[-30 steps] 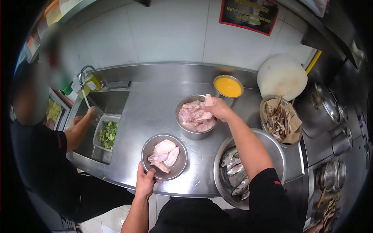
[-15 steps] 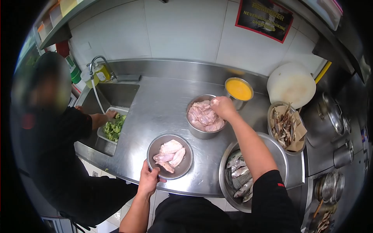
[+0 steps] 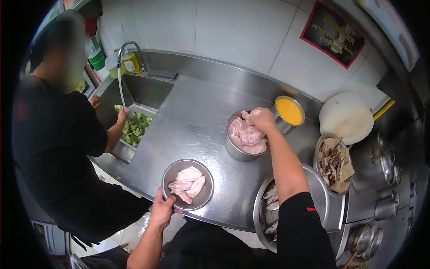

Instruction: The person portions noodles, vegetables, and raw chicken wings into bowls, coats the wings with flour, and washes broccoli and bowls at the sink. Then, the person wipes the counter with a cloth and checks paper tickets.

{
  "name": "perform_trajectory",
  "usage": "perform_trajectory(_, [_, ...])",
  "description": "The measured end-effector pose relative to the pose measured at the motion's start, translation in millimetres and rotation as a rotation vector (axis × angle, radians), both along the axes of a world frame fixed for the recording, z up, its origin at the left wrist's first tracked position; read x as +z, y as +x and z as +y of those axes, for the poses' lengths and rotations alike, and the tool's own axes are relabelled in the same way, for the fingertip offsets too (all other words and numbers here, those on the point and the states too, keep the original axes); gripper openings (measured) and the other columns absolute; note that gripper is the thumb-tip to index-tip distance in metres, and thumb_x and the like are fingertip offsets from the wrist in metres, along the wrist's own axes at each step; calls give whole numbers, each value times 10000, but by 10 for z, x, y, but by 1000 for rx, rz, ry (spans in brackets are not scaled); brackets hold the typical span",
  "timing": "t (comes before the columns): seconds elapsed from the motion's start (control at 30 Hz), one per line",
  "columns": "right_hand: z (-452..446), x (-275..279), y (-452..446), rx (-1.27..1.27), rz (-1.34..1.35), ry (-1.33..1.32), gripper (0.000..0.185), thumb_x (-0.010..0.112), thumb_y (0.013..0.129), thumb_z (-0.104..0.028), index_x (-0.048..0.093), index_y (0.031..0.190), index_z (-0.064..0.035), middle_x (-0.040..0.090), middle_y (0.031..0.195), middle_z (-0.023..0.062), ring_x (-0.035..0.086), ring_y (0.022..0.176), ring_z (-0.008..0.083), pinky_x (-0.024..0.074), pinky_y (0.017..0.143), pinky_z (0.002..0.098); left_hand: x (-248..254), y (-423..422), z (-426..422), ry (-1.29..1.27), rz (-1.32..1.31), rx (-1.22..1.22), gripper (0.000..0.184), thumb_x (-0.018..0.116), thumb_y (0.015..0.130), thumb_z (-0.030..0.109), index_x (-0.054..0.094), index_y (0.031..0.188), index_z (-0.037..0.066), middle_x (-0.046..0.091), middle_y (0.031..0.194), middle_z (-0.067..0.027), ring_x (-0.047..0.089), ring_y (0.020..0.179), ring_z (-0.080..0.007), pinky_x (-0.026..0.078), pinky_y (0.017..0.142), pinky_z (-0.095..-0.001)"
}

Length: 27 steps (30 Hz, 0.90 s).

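Observation:
My left hand (image 3: 162, 209) grips the lower left rim of a shallow metal bowl (image 3: 166, 179) at the counter's front edge. Several raw chicken wings (image 3: 195, 186) lie in this bowl. My right hand (image 3: 262, 119) is at the upper rim of a deeper metal pot (image 3: 239, 154), its fingers closed on a piece of raw chicken (image 3: 246, 115). The pot is full of raw chicken pieces (image 3: 244, 134). Just to the right of that hand stands a metal container of yellow-orange liquid (image 3: 289, 111).
At the left a co-worker (image 3: 62, 130) handles broccoli (image 3: 135, 128) by the sink (image 3: 154, 89). Whole fish (image 3: 271, 210) lie in a large basin (image 3: 317, 190) under my right forearm. Dried fish (image 3: 330, 160), a round white board (image 3: 346, 118) and a lidded pot (image 3: 371, 168) are at the right.
The view has swung, shifting the scene. My right hand has gone from holding up a chicken piece to the pot's upper rim. The co-worker's hands have moved and now hold broccoli.

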State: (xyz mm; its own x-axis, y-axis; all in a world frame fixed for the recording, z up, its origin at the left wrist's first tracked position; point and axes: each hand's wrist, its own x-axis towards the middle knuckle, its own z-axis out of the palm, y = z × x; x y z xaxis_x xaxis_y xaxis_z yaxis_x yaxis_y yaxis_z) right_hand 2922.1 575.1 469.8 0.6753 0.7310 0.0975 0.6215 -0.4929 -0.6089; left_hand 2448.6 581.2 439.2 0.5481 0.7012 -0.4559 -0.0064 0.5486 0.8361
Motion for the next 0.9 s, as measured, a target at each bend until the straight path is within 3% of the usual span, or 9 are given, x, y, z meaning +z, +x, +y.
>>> perform_trajectory(0.07, [-92, -365, 431, -97, 275, 283, 260, 700, 770, -104, 661, 1014, -20, 655, 765, 99, 657, 680, 226, 526, 596, 355, -7, -49, 7, -7, 1, 18, 448, 468, 891, -21, 381, 1327, 35, 609, 1092, -164, 679, 785, -237, 589, 514, -306])
perform_trajectory(0.17, [-368, 166, 337, -143, 712, 276, 179, 662, 829, -100, 643, 962, 19, 641, 773, 69, 610, 689, 151, 472, 528, 321, -17, 17, 12, -20, -2, 20, 460, 466, 884, -17, 374, 1333, 30, 607, 1085, -169, 677, 764, -233, 589, 511, -305])
perform_trajectory(0.2, [-405, 207, 297, -139, 764, 360, 170, 668, 837, -121, 637, 956, -3, 632, 785, 65, 554, 586, 130, 399, 439, 282, -39, 24, 31, -22, -8, 2, 462, 464, 882, -19, 373, 1333, 28, 606, 1084, -170, 677, 762, -232, 590, 512, -306])
perform_trajectory(0.3, [-453, 340, 190, -187, 953, 509, 175, 669, 843, -134, 636, 952, -1, 626, 767, 62, 535, 541, 134, 402, 444, 289, -52, 71, 79, -22, 1, -54, 468, 461, 875, -22, 367, 1332, 16, 602, 1080, -174, 675, 757, -229, 591, 509, -308])
perform_trajectory(0.4, [-481, 413, 129, -195, 942, 411, 228, 704, 829, -204, 641, 929, -10, 625, 756, 62, 544, 557, 137, 404, 448, 290, -30, 167, 115, -17, -2, -94, 471, 470, 876, -15, 362, 1333, 9, 590, 1092, -175, 672, 754, -226, 590, 507, -305])
perform_trajectory(0.5, [-407, 503, -33, -215, 511, -32, 272, 747, 787, -244, 667, 888, -4, 633, 748, 67, 579, 588, 154, 457, 466, 306, -29, 243, 127, 3, -30, -98, 490, 481, 871, -3, 357, 1345, 11, 583, 1098, -170, 666, 742, -218, 586, 505, -298])
perform_trajectory(0.63, [-198, 318, -228, -63, 0, -432, 623, 843, 635, -388, 685, 1013, 82, 699, 983, 229, 698, 854, 302, 549, 758, 366, -23, 285, 153, 4, -52, -109, 496, 486, 874, -13, 342, 1349, -17, 572, 1099, -169, 655, 740, -210, 592, 521, -298])
perform_trajectory(0.67, [-162, 291, -263, -48, 14, -450, 703, 861, 576, -442, 691, 1011, 84, 685, 1048, 244, 687, 942, 315, 537, 826, 363, -36, 297, 158, 4, -53, -109, 500, 485, 874, -15, 340, 1352, -17, 573, 1098, -169, 655, 740, -210, 591, 520, -299])
perform_trajectory(0.9, [34, 261, -638, 100, -263, -766, 554, 798, 627, -373, 708, 983, 42, 676, 1095, 213, 653, 1038, 320, 513, 912, 365, -47, 286, 148, -50, -85, -114, 517, 489, 879, -4, 337, 1372, 31, 576, 1132, -163, 664, 772, -220, 588, 525, -303])
